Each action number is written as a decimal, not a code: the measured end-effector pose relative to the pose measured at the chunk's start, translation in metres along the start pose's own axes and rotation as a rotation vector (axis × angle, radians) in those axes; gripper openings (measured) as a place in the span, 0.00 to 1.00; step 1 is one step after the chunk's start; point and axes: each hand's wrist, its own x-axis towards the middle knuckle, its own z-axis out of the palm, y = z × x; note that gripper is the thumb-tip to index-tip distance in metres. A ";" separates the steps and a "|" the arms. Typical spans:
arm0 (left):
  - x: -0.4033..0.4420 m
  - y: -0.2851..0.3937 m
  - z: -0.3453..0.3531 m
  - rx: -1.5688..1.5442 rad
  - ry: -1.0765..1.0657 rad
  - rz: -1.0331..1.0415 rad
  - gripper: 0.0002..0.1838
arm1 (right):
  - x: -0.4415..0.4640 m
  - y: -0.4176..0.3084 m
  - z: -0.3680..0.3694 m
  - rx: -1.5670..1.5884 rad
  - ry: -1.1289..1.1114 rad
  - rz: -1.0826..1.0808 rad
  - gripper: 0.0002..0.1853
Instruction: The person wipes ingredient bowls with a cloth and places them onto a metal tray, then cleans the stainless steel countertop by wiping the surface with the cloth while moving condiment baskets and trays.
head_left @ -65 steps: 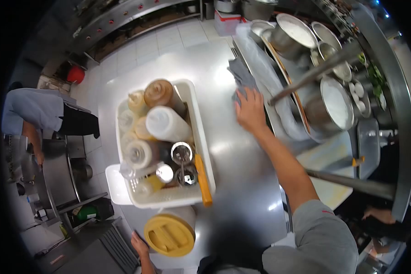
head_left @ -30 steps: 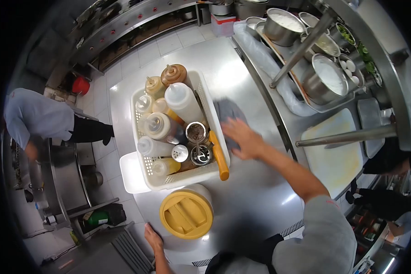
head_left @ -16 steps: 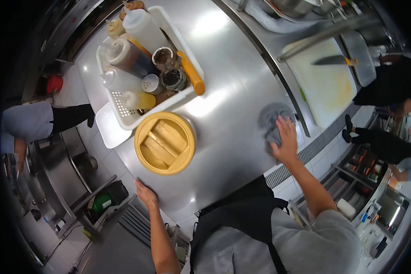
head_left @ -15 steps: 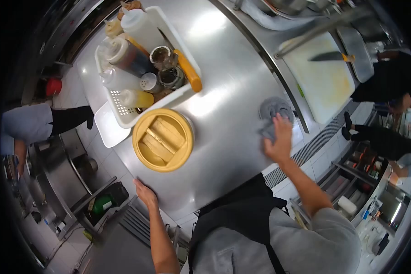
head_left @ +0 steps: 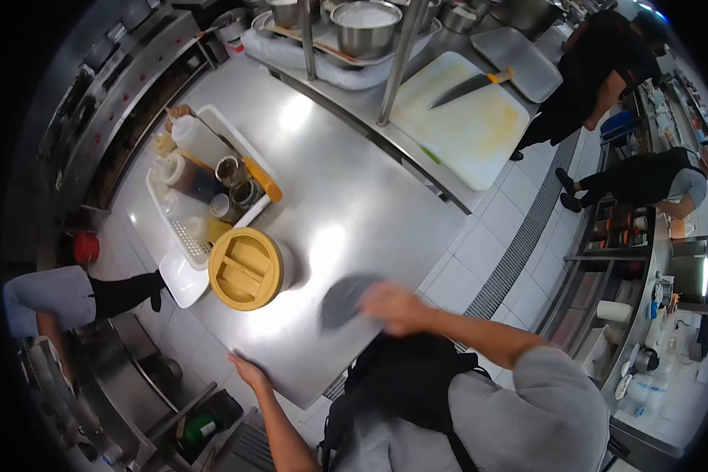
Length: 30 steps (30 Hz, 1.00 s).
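My right hand point(head_left: 395, 308), smeared by motion, is on a grey cloth point(head_left: 344, 301) against the steel tabletop point(head_left: 362, 200), near the side closest to me. My left hand point(head_left: 250, 371) rests at the table's left edge with its fingers stretched out, holding nothing. Beyond it stands a tub with a yellow lid point(head_left: 246, 269). Behind the tub, a white basket point(head_left: 182, 230) carries squeeze bottles, jars and an orange-handled tool point(head_left: 263, 179). A white tray point(head_left: 182, 275) sits beside the basket at the table's edge.
At the back right, a knife point(head_left: 470, 89) lies on a white cutting board point(head_left: 464, 130) next to a metal tray point(head_left: 519, 63). A metal post point(head_left: 400, 67) rises there. Other people stand left and right. A floor drain point(head_left: 519, 228) runs along the right.
My right hand has swept the cloth from the table's right side leftward and toward me. My left hand stays at the edge. The camera view has shifted, showing more of the back counter.
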 end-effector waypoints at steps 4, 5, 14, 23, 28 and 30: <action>0.018 -0.005 -0.008 0.142 -0.076 0.114 0.44 | -0.083 0.079 -0.107 -0.740 0.675 0.599 0.20; 0.024 0.002 -0.004 0.226 -0.098 0.185 0.43 | -0.086 0.079 -0.121 -0.343 0.877 1.027 0.18; 0.077 0.041 0.015 0.094 -0.014 0.195 0.36 | -0.116 0.174 -0.006 1.509 0.902 1.131 0.23; 0.060 0.054 0.028 0.331 0.171 0.271 0.33 | -0.106 0.225 0.060 1.953 1.319 0.692 0.28; 0.060 0.053 0.032 0.365 0.230 0.298 0.30 | -0.089 0.235 0.026 1.833 1.118 0.859 0.29; 0.070 0.042 0.031 0.255 0.241 0.338 0.29 | -0.084 0.245 0.016 1.770 1.079 0.930 0.29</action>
